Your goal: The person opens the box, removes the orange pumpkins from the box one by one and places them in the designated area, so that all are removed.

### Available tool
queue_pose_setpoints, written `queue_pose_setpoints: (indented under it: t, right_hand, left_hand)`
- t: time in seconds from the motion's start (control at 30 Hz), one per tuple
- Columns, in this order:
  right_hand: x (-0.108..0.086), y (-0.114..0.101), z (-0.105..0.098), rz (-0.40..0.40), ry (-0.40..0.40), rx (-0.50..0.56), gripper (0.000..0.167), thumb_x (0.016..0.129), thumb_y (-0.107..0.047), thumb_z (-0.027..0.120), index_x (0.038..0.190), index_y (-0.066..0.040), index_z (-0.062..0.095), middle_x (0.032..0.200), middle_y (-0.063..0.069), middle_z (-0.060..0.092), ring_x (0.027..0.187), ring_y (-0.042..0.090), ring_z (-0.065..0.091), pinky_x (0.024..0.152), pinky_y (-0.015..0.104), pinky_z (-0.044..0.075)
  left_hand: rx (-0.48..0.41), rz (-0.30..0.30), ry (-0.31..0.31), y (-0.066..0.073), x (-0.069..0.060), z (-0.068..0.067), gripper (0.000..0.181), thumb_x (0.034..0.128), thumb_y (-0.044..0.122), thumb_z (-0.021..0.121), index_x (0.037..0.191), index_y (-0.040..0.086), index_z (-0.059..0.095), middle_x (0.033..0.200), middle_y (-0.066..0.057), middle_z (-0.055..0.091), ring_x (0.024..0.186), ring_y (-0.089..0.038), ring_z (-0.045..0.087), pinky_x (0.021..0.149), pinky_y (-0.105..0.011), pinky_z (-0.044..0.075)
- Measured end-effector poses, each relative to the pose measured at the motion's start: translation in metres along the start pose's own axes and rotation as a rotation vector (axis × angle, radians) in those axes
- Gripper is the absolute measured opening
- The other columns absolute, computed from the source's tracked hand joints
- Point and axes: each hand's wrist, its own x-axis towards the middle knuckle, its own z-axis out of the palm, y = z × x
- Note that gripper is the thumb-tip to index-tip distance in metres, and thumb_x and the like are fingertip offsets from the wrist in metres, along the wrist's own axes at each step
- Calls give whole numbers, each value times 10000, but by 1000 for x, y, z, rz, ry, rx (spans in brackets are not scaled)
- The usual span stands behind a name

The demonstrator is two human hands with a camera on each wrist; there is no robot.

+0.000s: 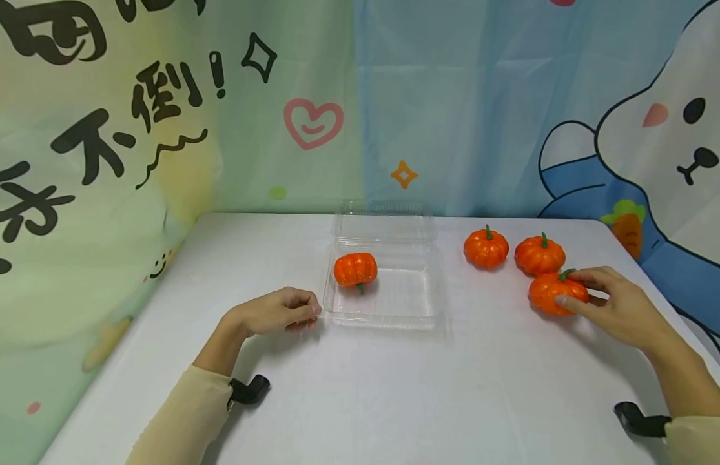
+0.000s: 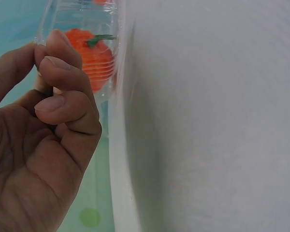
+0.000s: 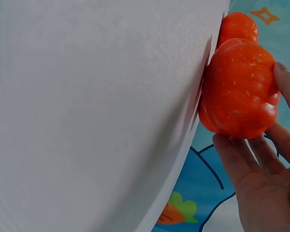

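A clear plastic clamshell box [image 1: 389,321] lies with its lid [image 1: 385,226] raised at the back. Inside its left half is a small orange toy pumpkin [image 1: 356,268], stem toward the front. My left hand [image 1: 283,311] pinches the box's near-left corner between thumb and forefinger, the other fingers curled, as the left wrist view shows [image 2: 58,111]. At the right, my right hand [image 1: 621,310] holds another toy pumpkin [image 1: 554,294] between thumb and fingers; in the right wrist view this pumpkin [image 3: 240,89] shows its ribbed, speckled side.
Two more toy pumpkins stand behind the held one: one right behind it [image 1: 540,254], one farther left [image 1: 486,247]. The white table [image 1: 394,400] ends at a printed cloth backdrop [image 1: 452,97]. Black wrist mounts [image 1: 249,390] stick out from both sleeves.
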Motion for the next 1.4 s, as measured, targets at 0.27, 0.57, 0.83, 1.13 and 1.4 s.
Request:
queue_pose_setpoints:
  t: [0.27,0.57,0.83,1.13,1.4]
  right_hand:
    - [0,2,-4,110,-56,47,892,938,-386,762,1523,90,287,1436,382,397,1224,629,444,877,543,551]
    - [-4,9,-5,30,-105,102,887,941,-231,766,1552,87,206,1390,370,357,1209,636,407,748,123,524]
    - [-2,5,-4,46,-136,77,919,971,-291,723,1580,71,138,1433,401,271,1218,661,375,948,746,370]
    - [6,-13,-1,-67,186,78,690,937,-182,765,1507,-3,420,1472,273,388,1419,338,329,972,-52,178]
    - [22,-35,-1,-127,227,101,608,908,-140,797,1428,-4,513,1411,229,447,1344,297,378,955,-42,242]
  left_hand:
    - [12,-3,-1,1,1,-1,252,1087,187,509,970,-3,624,888,-224,603,651,-170,437,627,-232,390]
    - [6,-8,6,1,0,-2,245,1086,179,507,973,-4,625,883,-211,602,650,-165,438,627,-228,391]
    - [4,-8,9,0,-1,-2,251,1085,180,504,981,-20,615,882,-198,600,657,-167,438,629,-230,389]
    - [8,-9,21,0,-2,-2,260,1085,188,506,973,-19,614,879,-198,596,661,-178,436,627,-230,382]
    - [0,-4,17,1,-2,-1,256,1082,182,511,977,-28,613,878,-202,593,659,-179,435,622,-230,381]
